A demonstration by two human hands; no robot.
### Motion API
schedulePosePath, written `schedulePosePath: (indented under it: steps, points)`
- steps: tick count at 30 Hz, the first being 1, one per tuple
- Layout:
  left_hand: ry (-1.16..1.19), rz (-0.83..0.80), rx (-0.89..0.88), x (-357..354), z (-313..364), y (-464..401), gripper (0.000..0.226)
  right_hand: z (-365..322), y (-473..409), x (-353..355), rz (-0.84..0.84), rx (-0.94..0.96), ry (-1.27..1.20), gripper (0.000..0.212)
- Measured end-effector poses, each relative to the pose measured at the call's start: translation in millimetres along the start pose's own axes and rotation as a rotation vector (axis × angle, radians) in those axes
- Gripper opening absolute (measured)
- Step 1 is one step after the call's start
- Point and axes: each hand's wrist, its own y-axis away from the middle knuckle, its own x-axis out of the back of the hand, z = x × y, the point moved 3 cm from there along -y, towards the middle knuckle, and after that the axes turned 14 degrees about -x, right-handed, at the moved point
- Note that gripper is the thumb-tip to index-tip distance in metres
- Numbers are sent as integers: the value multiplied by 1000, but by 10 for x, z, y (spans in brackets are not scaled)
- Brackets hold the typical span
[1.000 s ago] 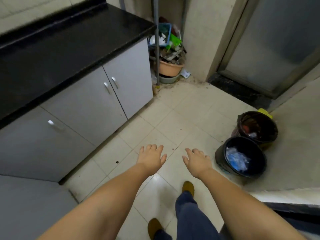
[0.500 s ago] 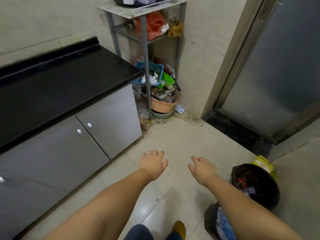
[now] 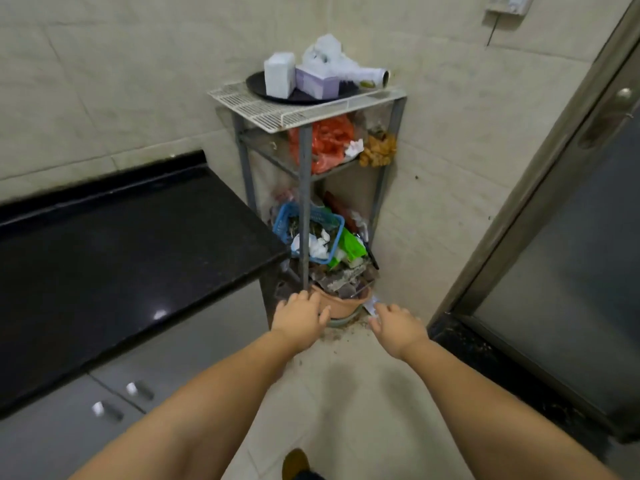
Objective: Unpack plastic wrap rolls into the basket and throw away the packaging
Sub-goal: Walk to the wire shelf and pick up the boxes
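A person's left hand (image 3: pixel 300 317) and right hand (image 3: pixel 396 327) reach forward, palms down, fingers loosely spread and holding nothing, toward a corner rack (image 3: pixel 304 188) beside a black counter (image 3: pixel 131 247). On the rack's top shelf, a roll (image 3: pixel 363 76) lies in a black tray (image 3: pixel 258 88) with 2 small boxes. A blue basket (image 3: pixel 287 216) sits on a lower shelf, above a clay-coloured basin (image 3: pixel 346 303) on the floor.

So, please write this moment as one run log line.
left hand: open, empty | right hand: open, empty | roll: on rack top | blue basket: lower shelf
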Motion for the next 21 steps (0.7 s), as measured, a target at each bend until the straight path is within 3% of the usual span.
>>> schedulePosePath:
  steps: [5, 13, 21]
  points:
    - [-47, 132, -62, 972, -357, -1114, 49, -483, -1096, 1043, 120, 71, -82, 47]
    - [-129, 541, -76, 2677, -887, -2621, 49, -1332, -2653, 2945, 435, 272, -195, 44]
    - [-38, 821, 241, 3515, -1594, -3811, 50, -2190, -3918, 3949, 539, 532, -248, 48]
